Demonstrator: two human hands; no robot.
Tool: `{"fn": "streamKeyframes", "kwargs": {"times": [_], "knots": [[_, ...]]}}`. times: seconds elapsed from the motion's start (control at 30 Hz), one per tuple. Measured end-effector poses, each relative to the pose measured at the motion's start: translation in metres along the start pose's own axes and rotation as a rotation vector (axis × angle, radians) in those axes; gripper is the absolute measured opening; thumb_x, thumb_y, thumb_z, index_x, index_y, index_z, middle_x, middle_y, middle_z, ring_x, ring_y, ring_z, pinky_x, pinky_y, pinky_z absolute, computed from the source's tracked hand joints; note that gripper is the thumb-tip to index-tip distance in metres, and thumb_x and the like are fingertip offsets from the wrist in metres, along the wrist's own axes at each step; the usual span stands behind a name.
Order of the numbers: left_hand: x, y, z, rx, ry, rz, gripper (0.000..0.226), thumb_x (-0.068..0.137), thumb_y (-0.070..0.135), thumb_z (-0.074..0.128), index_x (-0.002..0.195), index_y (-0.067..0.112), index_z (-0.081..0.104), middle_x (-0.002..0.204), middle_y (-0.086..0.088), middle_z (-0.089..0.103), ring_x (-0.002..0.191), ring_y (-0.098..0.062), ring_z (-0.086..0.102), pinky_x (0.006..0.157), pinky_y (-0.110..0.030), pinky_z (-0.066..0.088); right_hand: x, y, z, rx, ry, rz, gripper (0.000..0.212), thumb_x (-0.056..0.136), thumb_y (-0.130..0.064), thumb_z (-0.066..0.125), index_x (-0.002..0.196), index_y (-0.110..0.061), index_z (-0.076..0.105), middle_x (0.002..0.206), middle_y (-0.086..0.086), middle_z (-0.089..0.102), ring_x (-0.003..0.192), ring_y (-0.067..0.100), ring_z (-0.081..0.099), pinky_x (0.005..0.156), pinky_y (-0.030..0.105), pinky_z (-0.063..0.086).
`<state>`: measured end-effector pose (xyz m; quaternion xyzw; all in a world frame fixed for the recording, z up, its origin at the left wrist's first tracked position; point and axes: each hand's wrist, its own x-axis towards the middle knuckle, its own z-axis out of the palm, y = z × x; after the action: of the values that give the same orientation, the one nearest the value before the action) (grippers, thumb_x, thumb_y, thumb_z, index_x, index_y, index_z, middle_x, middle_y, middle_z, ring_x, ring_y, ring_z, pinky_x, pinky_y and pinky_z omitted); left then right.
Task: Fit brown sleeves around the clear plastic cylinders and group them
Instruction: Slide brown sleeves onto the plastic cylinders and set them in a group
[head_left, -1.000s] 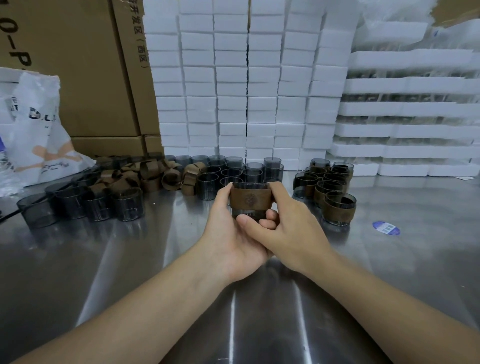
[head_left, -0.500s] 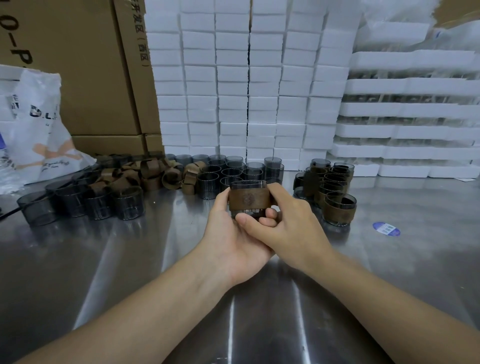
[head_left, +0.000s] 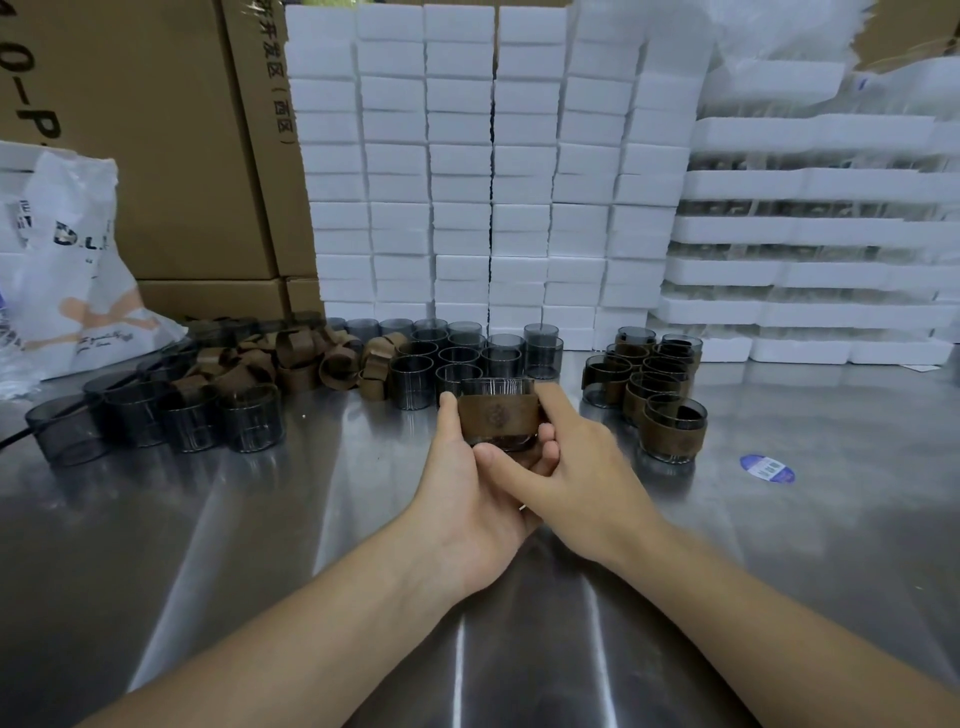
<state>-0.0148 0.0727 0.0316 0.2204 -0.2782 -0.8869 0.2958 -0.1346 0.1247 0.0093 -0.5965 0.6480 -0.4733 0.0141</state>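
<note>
While the brown sleeve (head_left: 498, 415) sits wrapped round the middle of the clear cylinder (head_left: 497, 387), the head view shows me holding the pair just above the table (head_left: 260, 545), in front of me. My left grip (head_left: 467, 483) is curled round its left side, thumb on the sleeve; my right grip (head_left: 576, 467) pinches the right side, fingers tucked beneath. I judge the fitting step nearly finished, with clear rim showing above and below the band. Next I should square the sleeve, then carry it right to the sleeved group (head_left: 670, 421) and set it upright beside them, without knocking the bare cylinders (head_left: 457, 358) just behind
</note>
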Motion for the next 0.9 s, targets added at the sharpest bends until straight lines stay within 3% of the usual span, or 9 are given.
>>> {"fn": "streamKeyframes", "kwargs": {"times": [0.17, 0.27, 0.43, 0.57, 0.7, 0.8, 0.9], "knots": [[0.003, 0.001, -0.001, 0.062, 0.032, 0.074, 0.087, 0.095, 0.084, 0.044, 0.119, 0.007, 0.078, 0.092, -0.008, 0.071, 0.074, -0.016, 0.066, 0.07, -0.031, 0.062, 0.001, 0.003, 0.002, 0.022, -0.014, 0.03, 0.049, 0.081, -0.084, 0.056, 0.105, -0.041, 0.055, 0.085, -0.015, 0.066, 0.087, 0.005, 0.066, 0.069, 0.03, 0.052], [0.0, -0.001, 0.001, 0.171, 0.043, 0.147, 0.075, 0.1, 0.076, 0.045, 0.126, 0.012, 0.076, 0.106, -0.008, 0.081, 0.079, -0.015, 0.079, 0.069, -0.033, 0.061, 0.002, 0.002, 0.004, 0.142, 0.04, 0.074, 0.052, 0.082, -0.085, 0.056, 0.113, -0.043, 0.063, 0.102, -0.018, 0.071, 0.101, 0.003, 0.067, 0.082, 0.033, 0.056], [0.0, 0.005, 0.0, 0.376, 0.116, 0.247, 0.051, 0.106, 0.06, 0.05, 0.119, 0.019, 0.079, 0.118, -0.007, 0.082, 0.11, -0.017, 0.076, 0.093, -0.037, 0.05, 0.003, 0.001, 0.007, 0.309, 0.105, 0.123, 0.041, 0.08, -0.068, 0.076, 0.111, -0.043, 0.069, 0.107, -0.021, 0.073, 0.104, 0.005, 0.068, 0.079, 0.022, 0.055], [0.002, 0.006, -0.002, 0.526, 0.111, 0.263, 0.052, 0.107, 0.06, 0.044, 0.125, 0.024, 0.077, 0.116, -0.001, 0.082, 0.123, -0.021, 0.072, 0.114, -0.048, 0.047, 0.007, 0.005, 0.007, 0.309, 0.101, 0.123, 0.048, 0.081, -0.041, 0.093, 0.121, -0.035, 0.066, 0.109, -0.027, 0.072, 0.106, 0.001, 0.07, 0.081, 0.018, 0.057], [0.005, 0.006, -0.003, 0.522, 0.162, 0.253, 0.045, 0.109, 0.056, 0.046, 0.123, 0.026, 0.076, 0.121, -0.002, 0.08, 0.127, -0.026, 0.069, 0.091, -0.037, 0.05, 0.012, 0.01, 0.003, 0.24, 0.12, 0.102, 0.045, 0.079, -0.045, 0.094, 0.115, -0.034, 0.068, 0.103, -0.022, 0.074, 0.104, -0.002, 0.069, 0.082, 0.014, 0.053], [0.005, 0.009, -0.005, 0.439, 0.276, 0.237, 0.034, 0.109, 0.05, 0.051, 0.127, 0.025, 0.066, 0.135, -0.006, 0.065, 0.121, -0.028, 0.066, 0.085, -0.036, 0.054, 0.022, 0.016, -0.011, 0.096, 0.177, 0.088, 0.052, 0.075, -0.061, 0.09, 0.113, -0.034, 0.068, 0.099, -0.019, 0.075, 0.099, -0.002, 0.069, 0.088, 0.023, 0.052], [0.005, 0.013, -0.005, 0.387, 0.312, 0.241, 0.034, 0.108, 0.048, 0.054, 0.13, 0.024, 0.063, 0.135, -0.008, 0.06, 0.117, -0.028, 0.068, 0.076, -0.035, 0.057, 0.027, 0.031, -0.028, -0.069, 0.192, 0.086, 0.061, 0.072, -0.073, 0.081, 0.117, -0.038, 0.062, 0.102, -0.024, 0.072, 0.099, -0.004, 0.067, 0.089, 0.028, 0.054]]}}
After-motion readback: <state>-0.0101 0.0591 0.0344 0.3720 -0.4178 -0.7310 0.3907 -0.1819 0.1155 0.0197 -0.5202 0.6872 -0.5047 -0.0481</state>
